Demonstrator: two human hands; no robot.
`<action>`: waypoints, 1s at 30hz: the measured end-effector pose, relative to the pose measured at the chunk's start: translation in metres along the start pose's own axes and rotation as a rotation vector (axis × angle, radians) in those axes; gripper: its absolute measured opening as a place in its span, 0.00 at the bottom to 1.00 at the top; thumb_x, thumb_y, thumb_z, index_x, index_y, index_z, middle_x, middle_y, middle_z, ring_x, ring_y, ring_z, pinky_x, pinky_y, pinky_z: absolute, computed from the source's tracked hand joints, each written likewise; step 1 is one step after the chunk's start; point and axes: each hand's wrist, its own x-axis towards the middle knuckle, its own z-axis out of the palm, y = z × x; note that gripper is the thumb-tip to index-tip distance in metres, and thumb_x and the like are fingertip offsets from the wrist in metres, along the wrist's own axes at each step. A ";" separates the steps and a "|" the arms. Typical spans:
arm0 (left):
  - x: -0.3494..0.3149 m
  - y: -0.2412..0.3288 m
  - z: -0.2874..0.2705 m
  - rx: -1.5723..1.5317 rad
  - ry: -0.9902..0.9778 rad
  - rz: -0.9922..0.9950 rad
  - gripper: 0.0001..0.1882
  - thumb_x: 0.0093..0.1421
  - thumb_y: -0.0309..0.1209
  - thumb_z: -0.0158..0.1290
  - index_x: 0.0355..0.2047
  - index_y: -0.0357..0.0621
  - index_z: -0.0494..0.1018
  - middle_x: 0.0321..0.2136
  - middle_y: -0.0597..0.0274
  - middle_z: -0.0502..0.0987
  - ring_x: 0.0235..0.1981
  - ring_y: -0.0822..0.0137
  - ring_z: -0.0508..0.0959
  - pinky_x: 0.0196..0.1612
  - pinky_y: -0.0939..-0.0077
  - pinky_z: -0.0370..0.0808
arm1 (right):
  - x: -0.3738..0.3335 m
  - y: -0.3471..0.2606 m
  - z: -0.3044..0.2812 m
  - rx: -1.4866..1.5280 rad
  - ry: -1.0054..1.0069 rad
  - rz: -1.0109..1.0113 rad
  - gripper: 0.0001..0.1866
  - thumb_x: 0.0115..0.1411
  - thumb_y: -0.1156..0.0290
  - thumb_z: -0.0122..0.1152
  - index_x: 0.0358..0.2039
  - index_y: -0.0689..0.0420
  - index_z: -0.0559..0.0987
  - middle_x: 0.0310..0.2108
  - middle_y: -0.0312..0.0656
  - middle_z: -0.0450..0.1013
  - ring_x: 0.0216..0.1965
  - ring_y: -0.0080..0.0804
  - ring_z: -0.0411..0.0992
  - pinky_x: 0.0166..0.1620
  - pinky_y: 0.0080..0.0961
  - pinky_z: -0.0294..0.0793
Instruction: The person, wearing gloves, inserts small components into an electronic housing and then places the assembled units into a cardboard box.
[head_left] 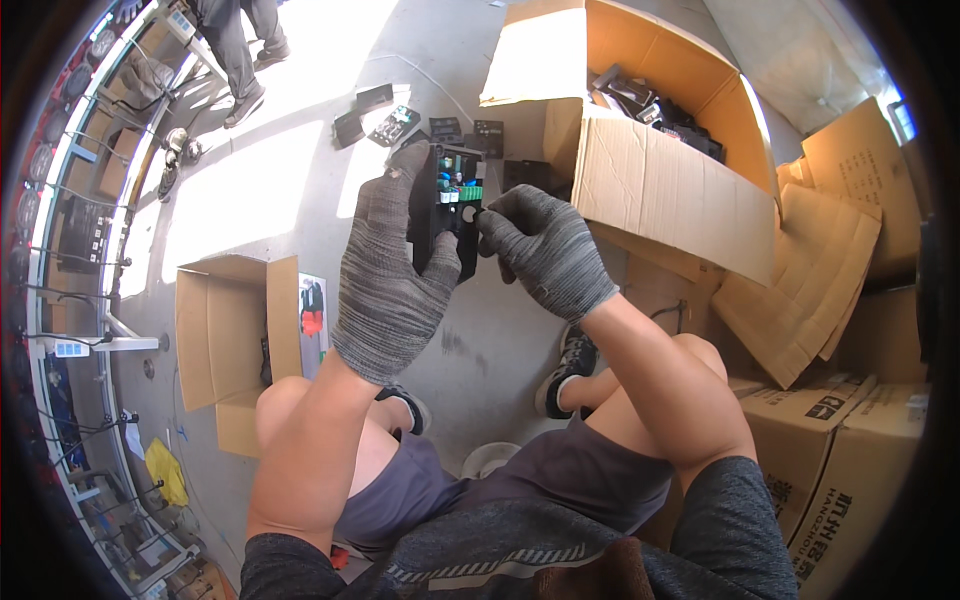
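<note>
In front of me, my left hand (393, 265), in a grey knit glove, is closed around a black electronic device (430, 215) held upright. Its case is open on one face, where a circuit board (460, 180) shows green and blue parts and a green terminal block. My left thumb presses on the lower part of the case. At the device's right edge, my gloved right hand (545, 245) is closed in a pinch. Whatever sits between those fingertips is too small and too hidden to make out.
Several similar black devices (375, 97) lie on the floor beyond my hands. A large carton (670, 180) at the right holds more dark parts. A smaller open carton (225, 330) stands left. Sealed boxes (800, 430) sit lower right. Another person's legs (232, 50) appear far left beside a metal rack.
</note>
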 end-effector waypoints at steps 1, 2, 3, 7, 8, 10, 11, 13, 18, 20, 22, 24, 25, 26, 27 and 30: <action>-0.001 -0.004 -0.001 -0.031 0.017 -0.042 0.36 0.61 0.27 0.56 0.69 0.47 0.57 0.58 0.51 0.69 0.57 0.59 0.71 0.55 0.63 0.74 | -0.001 0.000 0.000 0.001 -0.003 -0.001 0.08 0.65 0.69 0.64 0.37 0.62 0.80 0.28 0.43 0.80 0.27 0.20 0.74 0.32 0.23 0.76; -0.001 -0.008 -0.002 -0.064 0.035 -0.082 0.36 0.61 0.27 0.56 0.69 0.47 0.56 0.58 0.51 0.68 0.57 0.59 0.71 0.55 0.62 0.74 | -0.002 0.000 -0.003 0.101 -0.029 -0.048 0.08 0.65 0.70 0.63 0.39 0.62 0.80 0.30 0.43 0.80 0.27 0.19 0.75 0.31 0.23 0.76; 0.000 -0.016 -0.001 -0.026 0.072 -0.024 0.36 0.62 0.27 0.57 0.69 0.48 0.56 0.55 0.51 0.69 0.53 0.62 0.74 0.52 0.66 0.76 | -0.003 0.000 -0.005 0.201 -0.057 -0.095 0.07 0.66 0.71 0.62 0.41 0.62 0.81 0.31 0.43 0.80 0.28 0.19 0.75 0.31 0.23 0.76; 0.001 -0.013 -0.007 -0.269 0.021 -0.162 0.36 0.62 0.26 0.57 0.69 0.49 0.56 0.52 0.52 0.69 0.46 0.66 0.76 0.46 0.72 0.79 | -0.001 0.009 -0.008 0.207 -0.070 -0.183 0.08 0.66 0.72 0.62 0.43 0.60 0.82 0.33 0.43 0.80 0.29 0.19 0.75 0.32 0.23 0.77; 0.001 -0.012 -0.007 -0.348 0.009 -0.219 0.36 0.62 0.26 0.58 0.68 0.48 0.56 0.50 0.53 0.69 0.44 0.68 0.77 0.43 0.75 0.79 | 0.002 0.015 -0.007 0.067 -0.021 -0.403 0.08 0.64 0.73 0.63 0.44 0.58 0.82 0.33 0.43 0.80 0.30 0.23 0.76 0.33 0.25 0.78; 0.001 -0.009 -0.008 -0.429 -0.005 -0.278 0.36 0.61 0.25 0.58 0.68 0.48 0.57 0.48 0.54 0.69 0.41 0.70 0.78 0.41 0.79 0.80 | 0.006 0.018 -0.010 -0.077 0.029 -0.619 0.09 0.63 0.74 0.64 0.44 0.56 0.83 0.34 0.43 0.79 0.30 0.27 0.77 0.34 0.26 0.79; 0.002 -0.008 -0.009 -0.479 -0.032 -0.292 0.36 0.61 0.25 0.58 0.68 0.47 0.57 0.47 0.54 0.70 0.40 0.70 0.78 0.41 0.78 0.80 | 0.005 0.013 -0.014 -0.218 -0.016 -0.716 0.11 0.61 0.76 0.64 0.44 0.54 0.83 0.35 0.43 0.79 0.32 0.32 0.77 0.36 0.29 0.79; 0.002 -0.006 -0.011 -0.531 -0.059 -0.308 0.36 0.60 0.24 0.58 0.68 0.47 0.58 0.46 0.54 0.71 0.39 0.70 0.78 0.41 0.78 0.80 | 0.002 0.008 -0.018 -0.361 -0.063 -0.809 0.13 0.58 0.78 0.65 0.44 0.52 0.84 0.37 0.42 0.79 0.33 0.37 0.78 0.38 0.31 0.80; 0.001 -0.004 -0.014 -0.550 -0.142 -0.406 0.36 0.59 0.23 0.58 0.67 0.46 0.59 0.45 0.54 0.72 0.39 0.71 0.78 0.39 0.79 0.79 | -0.004 0.001 -0.020 -0.852 -0.121 -0.681 0.19 0.55 0.84 0.62 0.45 0.50 0.84 0.38 0.43 0.74 0.35 0.43 0.77 0.39 0.35 0.79; 0.002 -0.002 -0.017 -0.548 -0.149 -0.422 0.36 0.59 0.23 0.58 0.67 0.46 0.59 0.45 0.54 0.72 0.39 0.72 0.77 0.39 0.79 0.79 | -0.005 0.001 -0.020 -0.838 -0.129 -0.678 0.20 0.56 0.84 0.62 0.47 0.50 0.83 0.38 0.44 0.74 0.34 0.44 0.76 0.39 0.35 0.79; 0.003 -0.002 -0.018 -0.546 -0.158 -0.436 0.36 0.59 0.24 0.57 0.67 0.46 0.59 0.46 0.54 0.72 0.39 0.72 0.77 0.39 0.79 0.78 | -0.005 0.003 -0.022 -0.825 -0.136 -0.676 0.21 0.56 0.85 0.61 0.48 0.50 0.83 0.38 0.45 0.74 0.34 0.44 0.76 0.39 0.35 0.79; 0.004 -0.003 -0.020 -0.554 -0.107 -0.433 0.36 0.59 0.23 0.56 0.68 0.47 0.59 0.46 0.54 0.72 0.38 0.73 0.75 0.40 0.81 0.77 | -0.001 0.010 -0.024 -0.620 -0.162 -0.647 0.22 0.58 0.81 0.60 0.52 0.47 0.81 0.43 0.46 0.76 0.37 0.42 0.78 0.42 0.36 0.79; 0.004 -0.002 -0.021 -0.554 -0.107 -0.431 0.36 0.59 0.23 0.56 0.68 0.47 0.59 0.46 0.54 0.72 0.38 0.73 0.75 0.40 0.81 0.77 | -0.002 0.009 -0.023 -0.621 -0.160 -0.649 0.22 0.58 0.81 0.60 0.52 0.47 0.81 0.43 0.46 0.76 0.37 0.42 0.78 0.42 0.36 0.79; 0.004 -0.001 -0.024 -0.611 -0.107 -0.460 0.37 0.59 0.22 0.55 0.68 0.48 0.58 0.45 0.56 0.72 0.39 0.72 0.76 0.41 0.80 0.78 | -0.004 0.009 -0.021 -0.458 -0.136 -0.564 0.20 0.60 0.81 0.60 0.52 0.49 0.80 0.42 0.46 0.77 0.35 0.40 0.78 0.41 0.35 0.79; 0.004 -0.001 -0.025 -0.668 -0.107 -0.489 0.37 0.59 0.20 0.55 0.69 0.49 0.57 0.44 0.57 0.73 0.39 0.71 0.78 0.41 0.79 0.78 | -0.005 0.009 -0.020 -0.295 -0.113 -0.478 0.18 0.62 0.80 0.60 0.52 0.51 0.80 0.41 0.46 0.78 0.34 0.39 0.77 0.41 0.34 0.79; 0.000 -0.009 -0.020 -0.690 -0.089 -0.508 0.38 0.58 0.25 0.55 0.70 0.50 0.58 0.46 0.55 0.72 0.37 0.75 0.72 0.41 0.82 0.76 | -0.002 0.014 -0.023 -0.316 -0.130 -0.591 0.19 0.64 0.77 0.60 0.56 0.54 0.76 0.39 0.47 0.79 0.32 0.31 0.75 0.40 0.31 0.78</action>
